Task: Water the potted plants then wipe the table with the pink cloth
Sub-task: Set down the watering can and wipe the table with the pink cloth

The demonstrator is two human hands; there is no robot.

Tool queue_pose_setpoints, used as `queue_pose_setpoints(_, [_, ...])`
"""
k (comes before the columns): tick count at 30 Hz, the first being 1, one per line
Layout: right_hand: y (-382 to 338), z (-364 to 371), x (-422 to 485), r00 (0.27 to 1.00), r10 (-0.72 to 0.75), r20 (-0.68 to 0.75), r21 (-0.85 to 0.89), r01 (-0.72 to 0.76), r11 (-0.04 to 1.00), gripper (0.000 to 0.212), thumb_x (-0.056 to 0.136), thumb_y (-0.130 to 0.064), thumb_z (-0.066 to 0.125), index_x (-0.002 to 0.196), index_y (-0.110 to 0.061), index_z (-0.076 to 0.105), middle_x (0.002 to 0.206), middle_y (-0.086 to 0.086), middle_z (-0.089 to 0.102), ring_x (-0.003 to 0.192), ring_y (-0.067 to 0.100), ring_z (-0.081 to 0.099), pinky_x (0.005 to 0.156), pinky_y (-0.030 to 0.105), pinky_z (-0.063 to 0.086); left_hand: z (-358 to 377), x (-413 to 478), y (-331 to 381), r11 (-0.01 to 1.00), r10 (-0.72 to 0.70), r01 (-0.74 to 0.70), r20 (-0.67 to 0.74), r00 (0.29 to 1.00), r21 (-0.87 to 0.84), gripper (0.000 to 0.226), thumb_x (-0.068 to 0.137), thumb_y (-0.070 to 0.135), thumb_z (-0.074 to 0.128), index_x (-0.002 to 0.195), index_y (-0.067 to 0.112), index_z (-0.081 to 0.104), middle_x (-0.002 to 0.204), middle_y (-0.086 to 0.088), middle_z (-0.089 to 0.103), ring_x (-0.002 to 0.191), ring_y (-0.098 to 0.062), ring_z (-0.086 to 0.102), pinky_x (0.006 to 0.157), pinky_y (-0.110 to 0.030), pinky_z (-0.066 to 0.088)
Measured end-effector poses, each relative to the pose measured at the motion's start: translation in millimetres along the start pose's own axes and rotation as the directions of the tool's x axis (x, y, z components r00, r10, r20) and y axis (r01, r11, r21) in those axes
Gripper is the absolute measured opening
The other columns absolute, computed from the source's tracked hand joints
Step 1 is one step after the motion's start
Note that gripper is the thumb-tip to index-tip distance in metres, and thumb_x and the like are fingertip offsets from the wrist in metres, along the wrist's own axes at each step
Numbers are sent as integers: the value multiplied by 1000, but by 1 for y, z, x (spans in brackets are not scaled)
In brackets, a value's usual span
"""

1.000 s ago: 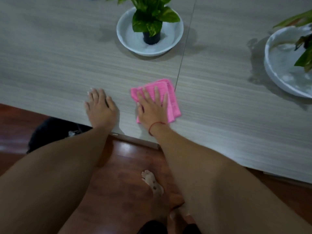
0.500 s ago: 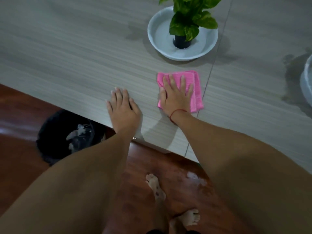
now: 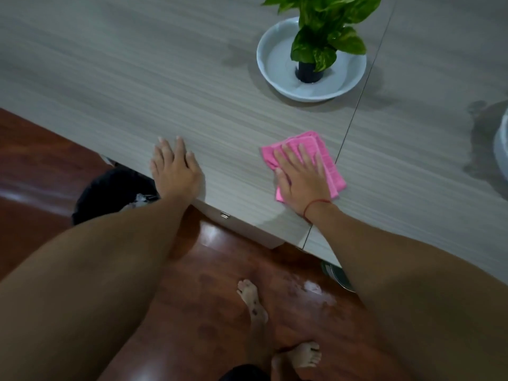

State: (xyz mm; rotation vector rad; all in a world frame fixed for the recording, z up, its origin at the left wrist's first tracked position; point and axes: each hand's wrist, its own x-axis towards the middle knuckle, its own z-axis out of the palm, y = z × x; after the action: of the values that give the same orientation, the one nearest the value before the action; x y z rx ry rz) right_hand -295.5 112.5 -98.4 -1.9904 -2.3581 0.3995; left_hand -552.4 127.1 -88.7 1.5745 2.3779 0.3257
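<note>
the big grey table fills the top of the view, with a thin seam running down it on the right. below it is a shiny red-brown floor where two bare feet stand. a dark bin sits under the table edge. far back on the table is a white bowl with a green potted plant standing in the middle of it. the left hand lies flat and open at the table edge, holding nothing. the right hand is spread flat, pressing down on the folded pink cloth, which lies on the table just left of the seam. a thin red string is around the right wrist.
</note>
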Motion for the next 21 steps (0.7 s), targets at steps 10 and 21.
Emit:
queue_pose_setpoints(10, [-115,19,46,998,53,-41,65,-50,997,54,101,-44,20,153,-35,14,161,-11,8,149,31,-5,115,55,-16,16,-2,-6,1000,-10,13,-132,991,23,52,106,32,20,157,23,20,166,-7,10,154,-21,4,125,-40,1])
queue_pose_setpoints(21, [-17,3,-3,1000,-2,-6,19,2,1000,53,102,-44,14,154,-33,9,162,-8,6,149,18,-5,120,45,-8,13,-2,-1,999,-30,28,-67,997,-26,53,106,34,15,158,24,14,166,-6,3,154,-21,-1,125,-40,-1])
